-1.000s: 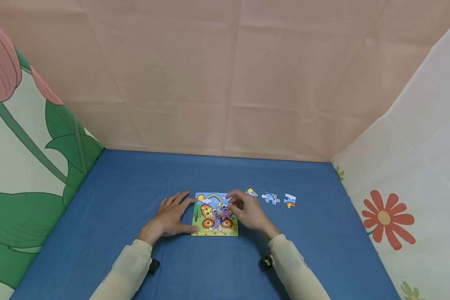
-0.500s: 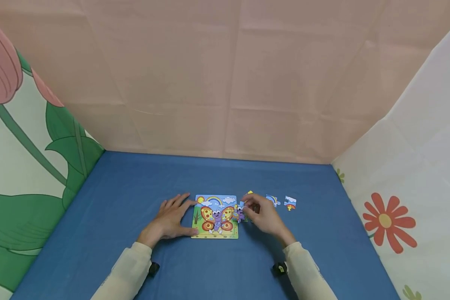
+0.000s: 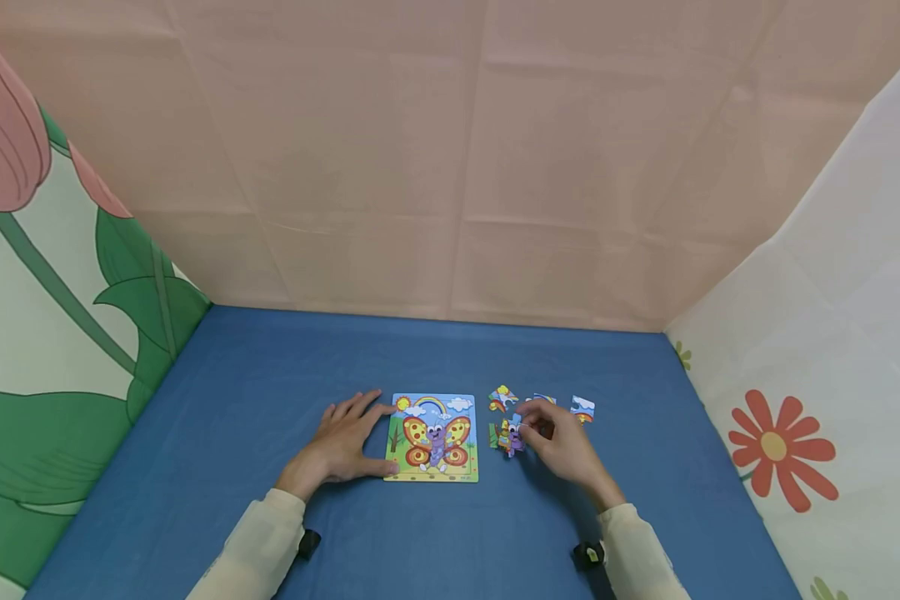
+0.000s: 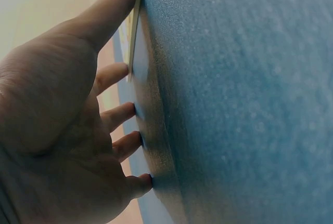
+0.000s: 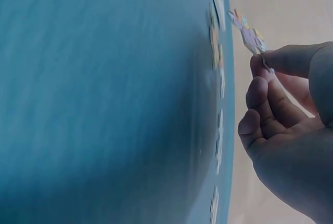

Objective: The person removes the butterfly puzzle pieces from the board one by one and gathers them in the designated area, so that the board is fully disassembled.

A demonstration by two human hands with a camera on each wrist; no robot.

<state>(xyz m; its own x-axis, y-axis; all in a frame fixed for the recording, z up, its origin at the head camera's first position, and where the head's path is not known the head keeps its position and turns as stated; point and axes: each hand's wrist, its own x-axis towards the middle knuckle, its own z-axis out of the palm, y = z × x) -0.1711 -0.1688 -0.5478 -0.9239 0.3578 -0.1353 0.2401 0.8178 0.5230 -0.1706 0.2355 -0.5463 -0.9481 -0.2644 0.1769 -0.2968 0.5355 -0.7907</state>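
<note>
A square puzzle board [image 3: 438,477] with a butterfly picture lies on the blue cloth between the hands. Spread fingers of my left hand [image 3: 337,446] rest along its left side, the thumb on the lower left edge; in the left wrist view the thumb [image 4: 112,13] touches the thin board edge. To the right of the board, my right hand [image 3: 566,446] pinches a purple puzzle piece [image 3: 516,435] between thumb and forefinger. The right wrist view shows that piece [image 5: 251,37] raised off the cloth, its remaining fingers curled. Beneath it a green and yellow piece [image 3: 494,436] is partly covered.
Loose puzzle pieces lie right of the board: one with a yellow top [image 3: 503,397], a rainbow piece [image 3: 543,397] partly behind the right hand, and a blue and white piece [image 3: 582,407]. A pinkish backdrop [image 3: 450,167] rises behind the blue cloth [image 3: 307,350], with patterned sheets at both sides.
My right hand has moved rightward from above the board, carrying the purple puzzle piece over to the loose pieces. My left hand has stayed at the board's left side.
</note>
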